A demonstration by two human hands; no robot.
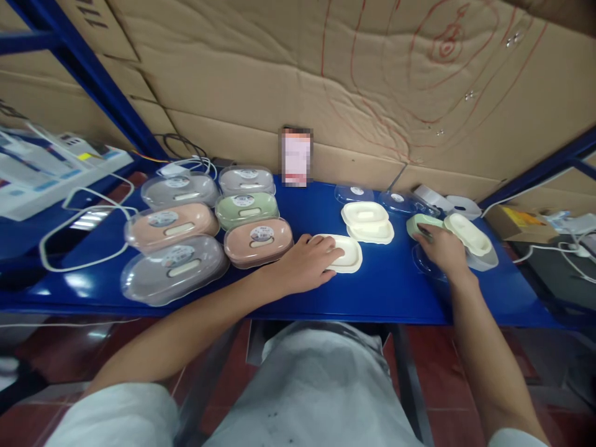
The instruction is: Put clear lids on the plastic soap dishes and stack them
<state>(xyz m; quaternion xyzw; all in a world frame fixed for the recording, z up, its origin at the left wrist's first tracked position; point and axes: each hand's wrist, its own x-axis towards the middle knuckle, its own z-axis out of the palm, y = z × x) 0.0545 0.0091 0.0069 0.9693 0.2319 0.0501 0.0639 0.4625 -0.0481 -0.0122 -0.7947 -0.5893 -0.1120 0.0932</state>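
Note:
My left hand (313, 262) is over the left end of a cream oval plastic piece (348, 253) that lies on the blue table. Its bent fingers rest on the top, the thumb at the near rim. Two more cream oval pieces (367, 214) are stacked just behind. At the right, my right hand (441, 247) closes on the end of a light green oval box (419, 223); the palm hides part of it. Beside that hand, another cream piece (468, 233) lies tilted on a grey oval box (487, 257). A clear lid (423, 261) is partly under my right hand.
On the left stand several lidded oval boxes, among them a pink one (258, 241) and a green one (246, 210). Clear lids (356, 194) and a phone (297, 158) are at the back, against cardboard (223, 81). White cables (84, 268) loop at the left edge.

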